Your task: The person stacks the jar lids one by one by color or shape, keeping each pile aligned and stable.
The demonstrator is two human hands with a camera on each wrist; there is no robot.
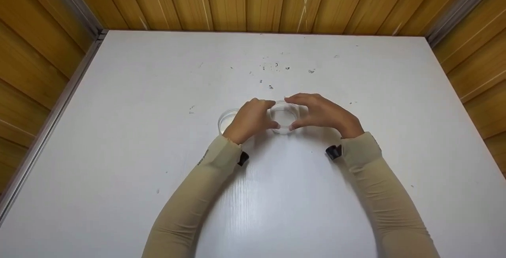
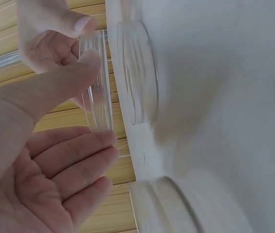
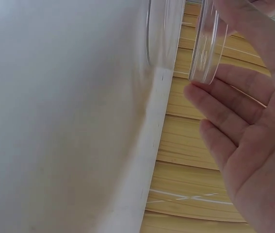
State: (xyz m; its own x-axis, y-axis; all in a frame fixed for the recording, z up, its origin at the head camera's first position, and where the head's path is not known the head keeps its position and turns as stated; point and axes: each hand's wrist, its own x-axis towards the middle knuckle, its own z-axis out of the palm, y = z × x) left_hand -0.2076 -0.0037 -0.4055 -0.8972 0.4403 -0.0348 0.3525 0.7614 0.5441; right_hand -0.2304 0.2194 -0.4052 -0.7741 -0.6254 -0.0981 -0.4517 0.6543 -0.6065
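Both hands hold a clear round petri dish (image 2: 101,111) level between them, a little above the table. My left hand (image 1: 251,119) pinches its left side between thumb and fingers. On the opposite side, my right hand (image 1: 322,112) grips the rim the same way, its lower fingers loosely spread. Whether a lid is fitted to the held dish cannot be told. Directly beneath it, a second petri dish (image 2: 137,73) rests on the table, apart from the held one. A third petri dish (image 1: 227,119) stands to the left, partly hidden by my left hand in the head view.
The white table (image 1: 118,151) carries small dark marks and chips towards its far side. Yellow wood-patterned panels (image 1: 261,1) rise behind it and at both sides. A metal frame edge (image 1: 79,68) runs along the left.
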